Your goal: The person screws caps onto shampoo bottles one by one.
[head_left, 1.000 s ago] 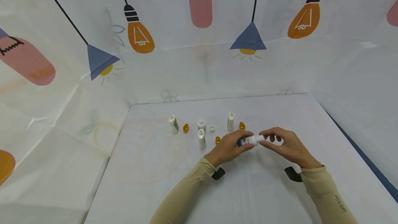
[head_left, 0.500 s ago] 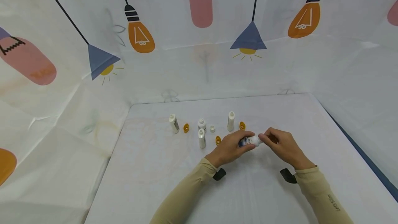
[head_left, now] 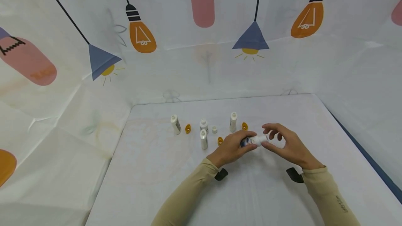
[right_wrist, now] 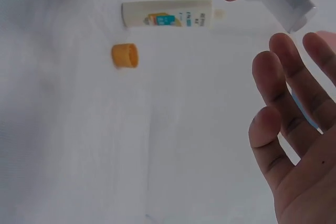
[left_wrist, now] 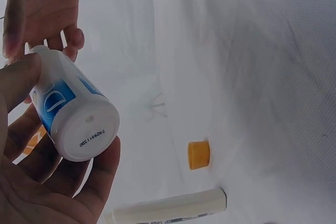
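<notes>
My left hand [head_left: 232, 145] grips a small white bottle [left_wrist: 79, 98] with a blue label, holding it tilted with its printed base toward the left wrist camera. A white cap [right_wrist: 287, 2] sits on the bottle's other end, pointing at my right hand [head_left: 290, 145]. The fingers of that hand are spread around the cap, thumb tip right at it in the head view. In the right wrist view the other fingertips [right_wrist: 268, 69] stand slightly apart from the cap, loosely extended.
Beyond the hands stand several uncapped white bottles: one at left [head_left: 176, 125], two in the middle [head_left: 203, 139], one at right [head_left: 233, 122]. Orange caps [head_left: 187, 128] and a small white cap [head_left: 214, 129] lie among them on the white table [head_left: 150, 184].
My right hand drew its fingers together at the cap half a second ago, then spread them and turned back outward. The left hand and bottle have barely moved.
</notes>
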